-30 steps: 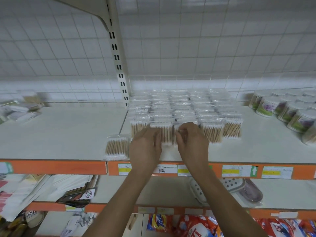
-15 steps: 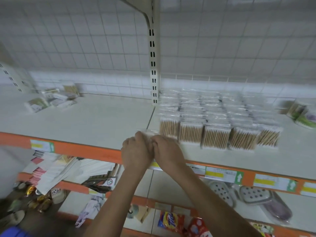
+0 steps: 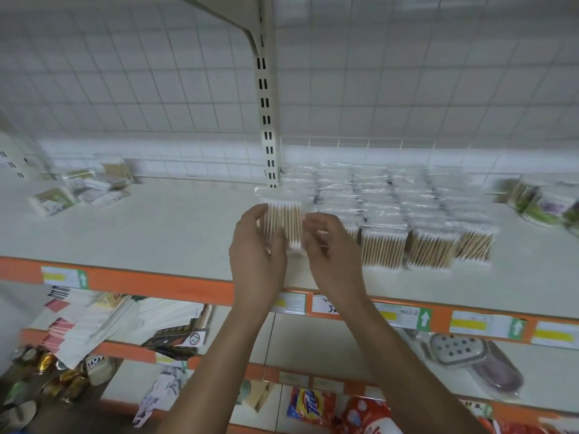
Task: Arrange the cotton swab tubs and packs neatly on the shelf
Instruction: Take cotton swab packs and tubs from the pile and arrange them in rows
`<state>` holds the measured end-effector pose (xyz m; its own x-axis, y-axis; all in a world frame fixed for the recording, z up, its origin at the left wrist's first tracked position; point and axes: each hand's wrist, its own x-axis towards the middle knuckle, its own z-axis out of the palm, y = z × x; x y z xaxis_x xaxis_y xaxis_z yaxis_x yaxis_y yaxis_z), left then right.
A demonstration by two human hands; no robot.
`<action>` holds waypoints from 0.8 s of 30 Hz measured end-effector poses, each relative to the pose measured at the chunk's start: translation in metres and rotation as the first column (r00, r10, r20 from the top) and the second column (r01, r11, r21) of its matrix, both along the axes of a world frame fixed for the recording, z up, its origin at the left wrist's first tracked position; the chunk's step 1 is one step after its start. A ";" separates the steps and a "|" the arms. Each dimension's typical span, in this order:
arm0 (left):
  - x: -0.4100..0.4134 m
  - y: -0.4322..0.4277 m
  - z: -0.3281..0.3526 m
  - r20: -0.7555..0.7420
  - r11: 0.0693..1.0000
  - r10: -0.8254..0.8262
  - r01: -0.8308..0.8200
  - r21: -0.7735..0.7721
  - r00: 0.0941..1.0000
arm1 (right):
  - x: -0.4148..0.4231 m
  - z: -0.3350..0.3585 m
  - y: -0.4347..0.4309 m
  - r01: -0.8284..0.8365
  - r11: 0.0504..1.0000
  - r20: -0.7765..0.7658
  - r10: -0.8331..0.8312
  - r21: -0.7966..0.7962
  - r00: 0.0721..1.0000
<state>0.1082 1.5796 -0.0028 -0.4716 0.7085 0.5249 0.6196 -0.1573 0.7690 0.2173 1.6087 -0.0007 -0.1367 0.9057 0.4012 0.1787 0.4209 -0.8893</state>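
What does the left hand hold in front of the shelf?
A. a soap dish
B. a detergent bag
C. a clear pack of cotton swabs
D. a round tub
C: the left hand grips a clear pack of cotton swabs, its wooden sticks upright, with the right hand close at its other edge.

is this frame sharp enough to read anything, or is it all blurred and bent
Head view: motion blur smears the loose packs at far left and the tubs at far right; the pack in the left hand is sharper, sticks distinct; price labels are unreadable; the wide lens fans the back grid lines outward; light is flat, no hard shadows.
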 end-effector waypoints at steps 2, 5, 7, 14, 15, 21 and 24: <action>0.016 0.002 0.001 0.006 0.999 -0.041 0.041 0.023 0.999 | 0.017 0.002 0.001 0.043 0.999 -0.032 -0.044 -0.020 0.999; 0.042 0.006 -0.001 0.016 0.993 -0.105 0.104 0.050 0.994 | 0.045 0.003 0.003 0.100 0.994 -0.080 -0.103 -0.042 0.991; 0.061 0.009 -0.002 0.009 0.987 -0.150 0.149 0.062 0.989 | 0.064 0.004 0.004 0.144 0.987 -0.114 -0.151 -0.069 0.982; 0.138 0.018 -0.012 -0.126 0.956 -0.271 0.282 0.082 0.954 | 0.142 0.001 0.010 0.305 0.942 -0.109 -0.321 -0.143 0.941; 0.149 0.020 -0.016 -0.170 0.953 -0.272 0.289 0.090 0.947 | 0.154 0.000 0.011 0.330 0.932 -0.100 -0.346 -0.150 0.933; 0.210 0.030 -0.036 -0.375 0.946 -0.283 0.321 0.043 0.883 | 0.218 -0.006 0.017 0.428 0.891 0.008 -0.432 -0.153 0.902; 0.235 0.034 -0.050 -0.458 0.938 -0.316 0.347 -0.018 0.831 | 0.243 -0.014 0.023 0.455 0.877 0.072 -0.449 -0.152 0.890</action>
